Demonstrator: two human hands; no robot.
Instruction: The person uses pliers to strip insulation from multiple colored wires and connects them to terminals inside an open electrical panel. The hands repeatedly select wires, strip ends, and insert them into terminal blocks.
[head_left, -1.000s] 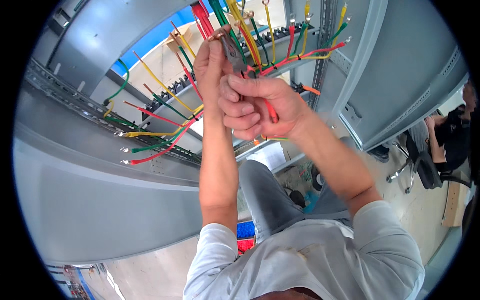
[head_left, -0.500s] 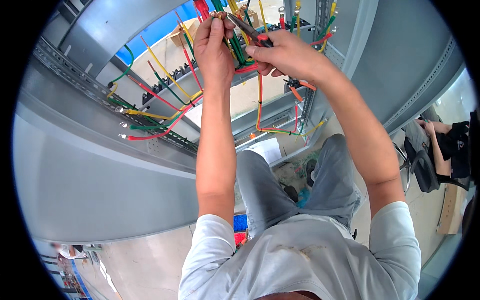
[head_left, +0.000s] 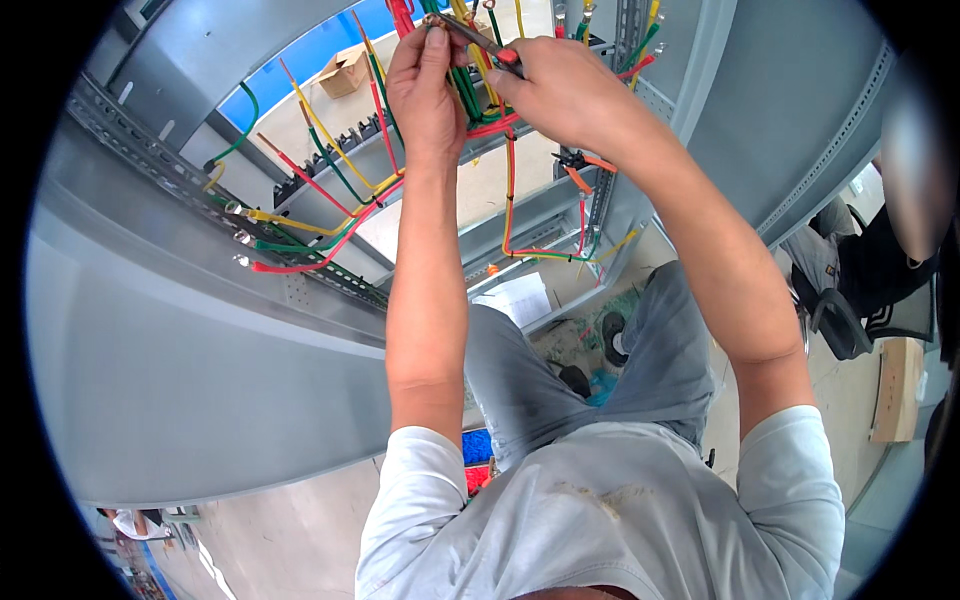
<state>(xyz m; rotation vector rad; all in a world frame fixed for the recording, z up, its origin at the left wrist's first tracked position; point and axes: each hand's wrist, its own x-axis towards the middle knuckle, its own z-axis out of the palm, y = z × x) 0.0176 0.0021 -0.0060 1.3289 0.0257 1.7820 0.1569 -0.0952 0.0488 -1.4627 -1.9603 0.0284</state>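
My left hand (head_left: 430, 100) reaches up to the top of the view, thumb and fingertips pinched on a small copper-coloured wire end (head_left: 433, 19). My right hand (head_left: 565, 85) is closed around pliers (head_left: 487, 42) with dark jaws and a red-and-black handle. The jaws point left and meet the copper piece at my left fingertips; whether they grip it cannot be made out. Behind and below my hands runs a bundle of green wires (head_left: 465, 92), beside red wires (head_left: 403, 15) and yellow ones.
Grey cabinet frame rails (head_left: 300, 262) surround the wiring. Lugged cables (head_left: 300, 265) and bare-ended wires stick out at left. Black terminal blocks (head_left: 345, 140) line a rail. A cardboard box (head_left: 343, 73) and white paper (head_left: 515, 299) lie beyond. At right, another person (head_left: 865, 255) sits on a chair.
My view has shifted slightly. Both hands stay together near the top, the pliers still at the copper piece. The seated person at right has moved an arm or leaned.
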